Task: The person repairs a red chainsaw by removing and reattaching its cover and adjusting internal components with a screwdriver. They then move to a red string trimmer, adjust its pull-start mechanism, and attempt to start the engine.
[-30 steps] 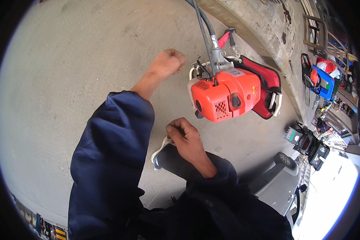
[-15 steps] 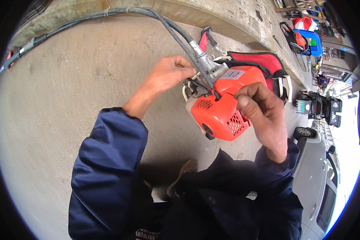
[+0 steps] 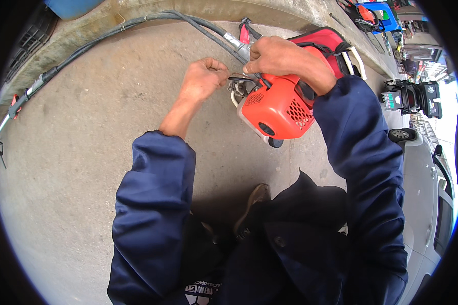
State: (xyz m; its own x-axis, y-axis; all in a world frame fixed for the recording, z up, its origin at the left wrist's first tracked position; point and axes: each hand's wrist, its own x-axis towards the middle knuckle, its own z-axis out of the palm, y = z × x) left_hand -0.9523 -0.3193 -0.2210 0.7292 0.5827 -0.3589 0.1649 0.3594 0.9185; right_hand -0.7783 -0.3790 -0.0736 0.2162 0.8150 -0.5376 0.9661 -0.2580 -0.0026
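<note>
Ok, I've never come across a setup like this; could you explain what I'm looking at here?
There is no robot: these are a person's two bare hands, in dark blue sleeves. The camera is worn on the head and looks down, and its fisheye lens bends straight edges near the rim. On the concrete floor rests a red engine with a red and black pad behind it. A long black hose runs from it, curving off to the left. The left hand has its fingertips by a small dark part on the engine's left side. The right hand is over the engine's top, near the hose's end; I can't tell whether either hand grips anything. A grey car stands at the right.
</note>
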